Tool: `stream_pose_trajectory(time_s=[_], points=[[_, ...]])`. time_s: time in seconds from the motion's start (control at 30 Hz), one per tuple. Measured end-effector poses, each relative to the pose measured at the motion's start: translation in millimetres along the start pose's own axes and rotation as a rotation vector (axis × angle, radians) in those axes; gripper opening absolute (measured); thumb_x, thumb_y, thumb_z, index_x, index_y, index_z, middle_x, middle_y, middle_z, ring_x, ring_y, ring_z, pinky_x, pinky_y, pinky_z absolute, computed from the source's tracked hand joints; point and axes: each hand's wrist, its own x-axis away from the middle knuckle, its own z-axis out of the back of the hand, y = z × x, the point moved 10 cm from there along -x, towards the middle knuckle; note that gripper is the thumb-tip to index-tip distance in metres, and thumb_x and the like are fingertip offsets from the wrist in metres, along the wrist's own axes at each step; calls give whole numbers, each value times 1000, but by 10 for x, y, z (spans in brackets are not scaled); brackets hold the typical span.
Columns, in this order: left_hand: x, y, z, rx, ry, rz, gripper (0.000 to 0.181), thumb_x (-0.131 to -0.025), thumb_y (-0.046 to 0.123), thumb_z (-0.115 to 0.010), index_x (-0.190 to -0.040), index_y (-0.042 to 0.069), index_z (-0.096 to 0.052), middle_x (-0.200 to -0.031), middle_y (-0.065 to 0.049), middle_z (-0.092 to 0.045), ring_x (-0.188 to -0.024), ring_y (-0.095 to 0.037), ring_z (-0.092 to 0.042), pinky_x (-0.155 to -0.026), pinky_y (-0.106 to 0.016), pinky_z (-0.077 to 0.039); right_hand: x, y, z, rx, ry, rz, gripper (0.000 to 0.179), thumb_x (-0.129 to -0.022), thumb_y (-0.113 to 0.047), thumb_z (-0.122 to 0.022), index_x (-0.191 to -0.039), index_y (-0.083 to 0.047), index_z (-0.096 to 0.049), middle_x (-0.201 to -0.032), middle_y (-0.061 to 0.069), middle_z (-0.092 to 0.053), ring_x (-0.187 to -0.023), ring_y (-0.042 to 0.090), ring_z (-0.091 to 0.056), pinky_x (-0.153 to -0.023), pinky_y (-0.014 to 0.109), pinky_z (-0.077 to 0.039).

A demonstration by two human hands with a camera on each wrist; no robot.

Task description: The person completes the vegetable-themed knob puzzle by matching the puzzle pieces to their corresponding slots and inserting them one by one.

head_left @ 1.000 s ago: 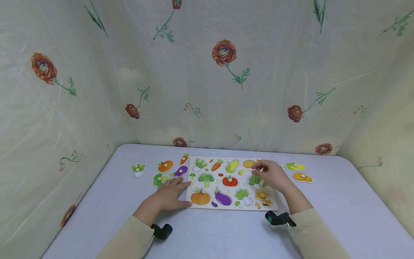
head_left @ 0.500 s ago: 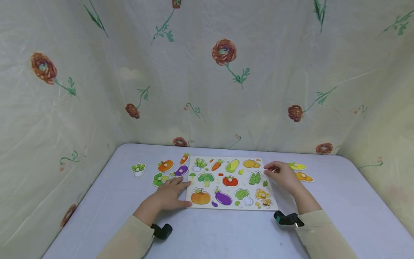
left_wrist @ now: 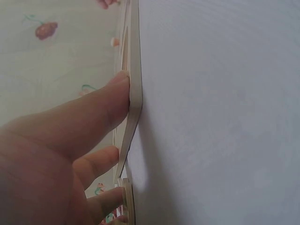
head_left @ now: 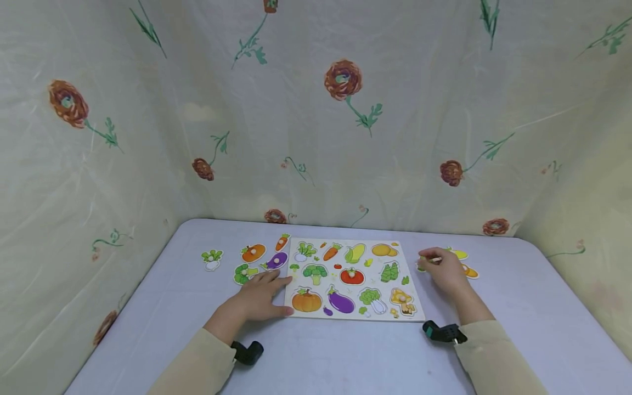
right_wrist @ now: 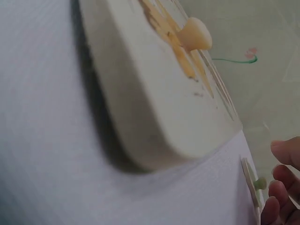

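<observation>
Just beside the right hand [head_left: 444, 271], green-knobbed piece [right_wrist: 254, 185].

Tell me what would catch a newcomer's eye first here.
First, the colourful vegetable board on the table, the left hand at its left edge. Then the loose pieces on either side of it, the right hand by the right-hand ones. Behind, large reddish flowers dot the pale cloth.

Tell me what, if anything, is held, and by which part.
Nothing looks held: the right hand is beside the green knob; the left hand touches the board.
</observation>
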Motion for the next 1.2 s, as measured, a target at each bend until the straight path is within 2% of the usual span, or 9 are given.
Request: stream_pose_trajectory(time_s=[0.13, 0.33, 0.5, 0.63, 0.83, 1.0, 1.2], points=[[-3, 2, -7, -1, -3, -4, 80, -83, 56, -74, -151, 26, -46, -162, -11, -30, -148, -41, -23, -111, -68, -26, -17, 115, -4, -24, 16, -59, 36, -99, -19, -61, -129, 1, -60, -126, 23, -55, -102, 31, -56, -71, 29, -49], [0, 11, 1, -5, -5, -8, 79, -83, 56, -74, -151, 26, -46, -162, -11, -31, -148, -41, -23, -112, -67, -26, -46, 182, 11, -33, 47, -90, 36, -99, -18, -62, -130, 1, -60, -128, 23, -55, -105, 32, -55, -76, 33, -50], [4, 18, 5, -5, -9, -5, 79, -84, 56, -73, -152, 26, -46, -162, -11, -30, -148, -41, -22, -112, -67, -25, -59, 239, -33, -27, 10, -137, 36, -100, -16, -60, -131, 1, -58, -129, 24, -54, -111, 36, -54, -89, 44, -50], [7, 28, 9, -1, -9, -10, 79, -84, 55, -73, -151, 25, -46, -162, -12, -30, -148, -41, -23, -112, -67, -25, -70, 255, -58, -10, -17, -141, 35, -101, -14, -59, -131, 3, -58, -128, 25, -54, -111, 37, -53, -93, 48, -49], [9, 22, 12, 2, -11, -5, 79, -84, 55, -74, -151, 25, -46, -162, -12, -30, -147, -42, -23, -112, -67, -25, -90, 251, -59, 21, -24, -141, 32, -100, -11, -58, -128, 4, -59, -123, 25, -56, -107, 36, -53, -91, 48, -48], [18, 17, 13, 9, -13, 2, 79, -84, 55, -74, -151, 25, -47, -162, -12, -31, -147, -42, -23, -111, -67, -26, -111, 281, -59, 38, -29, -164, 29, -100, -10, -58, -126, 3, -61, -117, 22, -57, -101, 33, -52, -83, 43, -48], [42, 57, 49, 23, -10, -1, 79, -83, 54, -75, -151, 24, -48, -161, -13, -32, -147, -42, -24, -111, -68, -26, -133, 291, -41, 58, -32, -154, 26, -101, -10, -57, -123, 3, -62, -111, 20, -58, -97, 31, -52, -78, 39, -46]])
